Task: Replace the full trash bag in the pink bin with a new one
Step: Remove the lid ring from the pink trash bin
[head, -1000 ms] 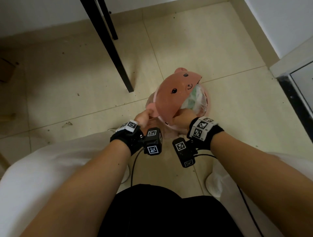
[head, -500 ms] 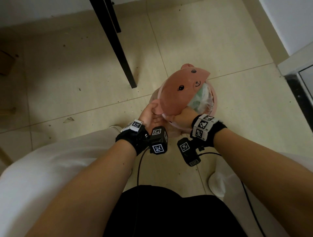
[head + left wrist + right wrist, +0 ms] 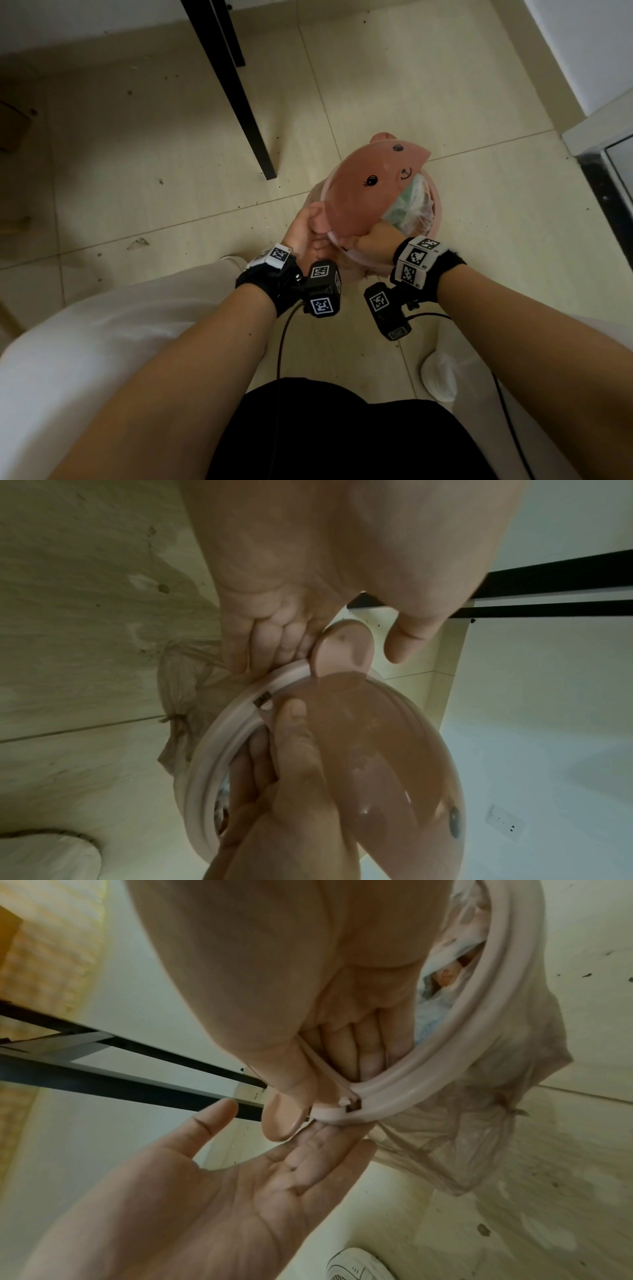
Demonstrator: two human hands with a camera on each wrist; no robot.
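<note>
The pink bin [image 3: 437, 209] stands on the floor with its bear-face lid [image 3: 370, 192] tilted up at the near side. A full translucent trash bag [image 3: 412, 202] shows under the lid, and its edge hangs over the rim [image 3: 462, 1137]. My right hand [image 3: 373, 243] pinches the lid's near edge, thumb on top [image 3: 294, 731] and fingers underneath [image 3: 366, 1056]. My left hand [image 3: 305, 233] lies flat with straight fingers [image 3: 240, 653] against the underside of the rim ring [image 3: 219, 723], beside the lid's ear [image 3: 342, 647]. Its thumb stands apart.
Black table legs [image 3: 239, 102] slant down just left of the bin. A white shoe [image 3: 440, 377] rests near my right forearm, and a cardboard box [image 3: 10, 126] sits at far left. A wall and dark door frame [image 3: 603, 192] close the right side.
The lid has tipped a little further up at the near edge. Both hands stay at the near rim, the right still pinching the lid.
</note>
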